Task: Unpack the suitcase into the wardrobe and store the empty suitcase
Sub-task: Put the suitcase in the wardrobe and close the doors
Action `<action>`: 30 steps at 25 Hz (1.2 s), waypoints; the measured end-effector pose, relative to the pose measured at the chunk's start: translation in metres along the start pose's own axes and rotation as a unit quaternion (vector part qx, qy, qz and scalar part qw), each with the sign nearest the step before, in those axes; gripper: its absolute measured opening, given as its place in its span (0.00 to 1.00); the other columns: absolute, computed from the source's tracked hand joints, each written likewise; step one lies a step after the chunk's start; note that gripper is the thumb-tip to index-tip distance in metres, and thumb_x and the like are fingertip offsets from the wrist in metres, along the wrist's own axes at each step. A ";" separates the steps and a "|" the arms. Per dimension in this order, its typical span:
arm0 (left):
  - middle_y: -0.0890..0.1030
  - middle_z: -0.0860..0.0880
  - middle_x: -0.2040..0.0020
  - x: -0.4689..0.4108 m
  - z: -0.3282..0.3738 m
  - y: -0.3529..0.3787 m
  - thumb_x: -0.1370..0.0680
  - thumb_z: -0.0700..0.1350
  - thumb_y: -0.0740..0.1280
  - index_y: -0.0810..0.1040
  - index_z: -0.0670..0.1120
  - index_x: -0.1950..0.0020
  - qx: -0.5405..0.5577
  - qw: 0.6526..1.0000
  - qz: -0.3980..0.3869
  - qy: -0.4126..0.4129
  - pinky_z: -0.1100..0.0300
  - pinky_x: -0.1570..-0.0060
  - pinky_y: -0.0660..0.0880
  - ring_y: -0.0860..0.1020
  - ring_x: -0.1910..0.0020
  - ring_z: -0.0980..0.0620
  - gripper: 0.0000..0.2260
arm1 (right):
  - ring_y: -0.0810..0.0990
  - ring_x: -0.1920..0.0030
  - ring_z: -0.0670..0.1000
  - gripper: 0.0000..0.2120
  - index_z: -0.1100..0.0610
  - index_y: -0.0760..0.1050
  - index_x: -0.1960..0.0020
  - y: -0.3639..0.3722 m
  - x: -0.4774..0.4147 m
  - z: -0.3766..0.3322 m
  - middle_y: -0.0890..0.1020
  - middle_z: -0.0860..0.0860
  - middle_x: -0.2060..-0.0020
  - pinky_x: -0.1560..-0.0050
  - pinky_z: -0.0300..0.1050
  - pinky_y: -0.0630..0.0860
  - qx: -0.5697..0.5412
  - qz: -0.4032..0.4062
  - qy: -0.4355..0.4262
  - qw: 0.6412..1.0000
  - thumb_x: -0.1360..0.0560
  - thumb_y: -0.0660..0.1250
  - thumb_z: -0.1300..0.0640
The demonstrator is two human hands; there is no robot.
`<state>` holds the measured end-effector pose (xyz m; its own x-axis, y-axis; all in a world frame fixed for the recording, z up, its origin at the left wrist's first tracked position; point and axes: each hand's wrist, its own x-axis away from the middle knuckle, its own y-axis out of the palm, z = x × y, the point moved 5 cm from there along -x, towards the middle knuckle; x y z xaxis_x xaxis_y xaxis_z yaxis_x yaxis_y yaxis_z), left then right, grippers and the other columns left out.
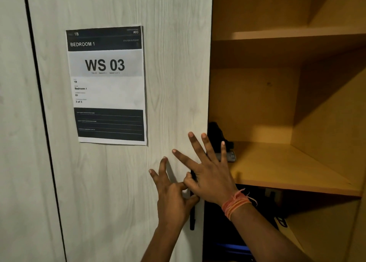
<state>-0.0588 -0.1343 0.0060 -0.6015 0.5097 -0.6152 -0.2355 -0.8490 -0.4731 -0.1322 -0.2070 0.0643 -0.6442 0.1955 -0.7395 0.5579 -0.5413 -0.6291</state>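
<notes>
Pale grey wood-grain wardrobe door [118,182] fills the left, w/ printed paper sign "WS 03" [106,83] stuck on it. Right of it: open wardrobe compartment w/ orange-brown shelves [287,168]. Black fabric bundle [216,136] sits at the shelf's left end, just behind the door edge. Left hand [172,198] hooks its thumb round thin black vertical door handle [192,218], fingers half-bent. Right hand [213,174], orange thread band [235,204] on wrist, has fingers spread wide over door edge & handle top. Dark shape w/ blue edge [233,248] below the shelf, can't tell what.

Left hand [172,200], right hand [212,179], apparently touching
</notes>
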 end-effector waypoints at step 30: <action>0.51 0.33 0.24 0.113 0.054 0.064 0.33 0.54 0.76 0.63 0.41 0.26 -0.045 0.988 -0.115 0.089 0.40 0.38 0.69 0.58 0.28 0.31 0.41 | 0.46 0.23 0.50 0.37 0.33 0.36 0.27 -0.036 0.174 0.055 0.42 0.45 0.23 0.30 0.66 0.50 -0.022 -0.182 0.229 0.956 0.25 0.59 0.43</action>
<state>-0.1825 -0.1390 -0.0600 -0.3938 0.7113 -0.5822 -0.2774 -0.6958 -0.6625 -0.2929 -0.1987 -0.0283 -0.5082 0.7076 -0.4909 0.3694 -0.3358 -0.8665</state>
